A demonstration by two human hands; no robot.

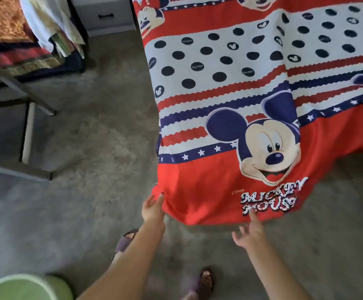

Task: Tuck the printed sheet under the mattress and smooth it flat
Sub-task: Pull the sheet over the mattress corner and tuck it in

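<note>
A home bedroom. A cartoon-print sheet (230,100) is draping over a bed and hanging toward a grey floor (102,131). A drawer unit (105,15) is standing against the far wall, folded cloth (46,20) is lying piled at upper left, and sandalled feet (204,280) are standing on the floor.

The bed (338,148) stands on a grey floor (102,148) and is covered by the printed sheet (219,87), which lies over its top and hangs off the near corner, its red hem close to the floor. On the floor stand a grey bench (14,98) at the left, a green bucket (25,289) at the bottom left, a grey drawer unit (105,16) at the top, and two sandalled feet (204,280).
</note>
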